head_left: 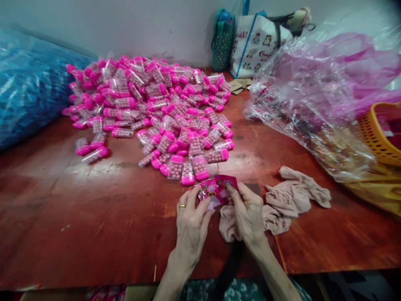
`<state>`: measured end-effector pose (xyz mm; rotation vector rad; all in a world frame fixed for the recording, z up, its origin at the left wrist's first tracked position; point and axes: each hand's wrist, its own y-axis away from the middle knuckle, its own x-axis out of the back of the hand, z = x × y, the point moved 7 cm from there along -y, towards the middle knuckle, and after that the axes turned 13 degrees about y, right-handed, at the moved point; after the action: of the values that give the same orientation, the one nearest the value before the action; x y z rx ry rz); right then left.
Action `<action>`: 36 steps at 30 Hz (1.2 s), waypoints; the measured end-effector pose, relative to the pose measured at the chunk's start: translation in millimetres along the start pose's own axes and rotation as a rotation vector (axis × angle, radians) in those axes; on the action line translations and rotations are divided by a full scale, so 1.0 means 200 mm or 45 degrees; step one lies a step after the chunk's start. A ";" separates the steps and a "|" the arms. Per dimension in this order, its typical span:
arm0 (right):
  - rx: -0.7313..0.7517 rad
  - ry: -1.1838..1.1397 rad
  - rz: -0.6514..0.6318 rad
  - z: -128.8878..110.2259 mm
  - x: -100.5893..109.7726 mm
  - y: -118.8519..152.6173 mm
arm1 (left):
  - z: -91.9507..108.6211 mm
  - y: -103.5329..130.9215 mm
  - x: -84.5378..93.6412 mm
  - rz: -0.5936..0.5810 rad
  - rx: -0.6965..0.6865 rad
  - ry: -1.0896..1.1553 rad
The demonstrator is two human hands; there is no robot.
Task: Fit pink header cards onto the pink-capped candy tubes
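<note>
Between both hands is a small pink printed wrapper [210, 189], held low over the table's near middle. My left hand [193, 213], with a ring on one finger, pinches its left side. The thumb and fingers of my right hand [247, 209] grip its right end. Whether anything sits inside the wrapper I cannot tell. Just beyond the hands lies a big heap of clear candy tubes [166, 144] with bright pink caps, filled with small pale pink balls. A crumpled beige cloth [291, 196] lies beside and partly behind my right hand.
At the left stands a large blue plastic bag [31, 83]. Clear and pink plastic sheeting [313, 92] spreads over the right side, near a yellow basket [376, 133]. A white printed tote bag [250, 46] and a green bottle holder [221, 46] stand by the wall.
</note>
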<state>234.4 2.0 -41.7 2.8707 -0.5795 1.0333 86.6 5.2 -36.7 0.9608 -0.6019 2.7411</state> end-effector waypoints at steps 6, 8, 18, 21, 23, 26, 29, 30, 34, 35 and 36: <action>-0.026 -0.145 -0.247 -0.07 -0.01 0.05 | -0.04 -0.06 0.08 0.123 0.412 0.884; 0.095 -0.079 -0.284 -0.14 -0.01 0.07 | -0.03 -0.08 0.02 0.045 0.600 1.235; -0.052 -0.391 -0.560 -0.14 -0.08 0.12 | -0.03 -0.08 0.02 0.259 0.761 1.550; 0.048 -0.308 -0.428 -0.16 -0.10 0.12 | -0.02 -0.08 0.04 0.284 0.768 1.584; 0.194 -0.153 -0.278 -0.19 -0.10 0.13 | -0.03 -0.08 0.03 0.297 0.853 1.653; 0.433 0.042 -0.130 -0.25 -0.10 0.16 | -0.05 -0.07 0.00 0.276 1.049 1.765; 0.509 0.128 -0.111 -0.28 -0.11 0.18 | -0.09 -0.05 0.00 0.295 1.161 1.800; 0.511 0.132 -0.120 -0.28 -0.11 0.18 | -0.11 -0.05 0.00 0.308 1.183 1.803; 0.411 -0.014 -0.288 -0.29 -0.12 0.14 | -0.15 -0.04 0.03 0.402 1.191 1.814; 0.343 -0.085 -0.355 -0.28 -0.14 0.14 | -0.16 -0.04 0.04 0.434 1.174 1.810; 0.260 -0.153 -0.421 -0.27 -0.16 0.13 | -0.17 -0.04 0.05 0.457 1.163 1.806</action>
<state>170.2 -2.8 -21.3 3.0724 0.0051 0.9192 61.6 27.4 -52.5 -1.2081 0.8092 2.9916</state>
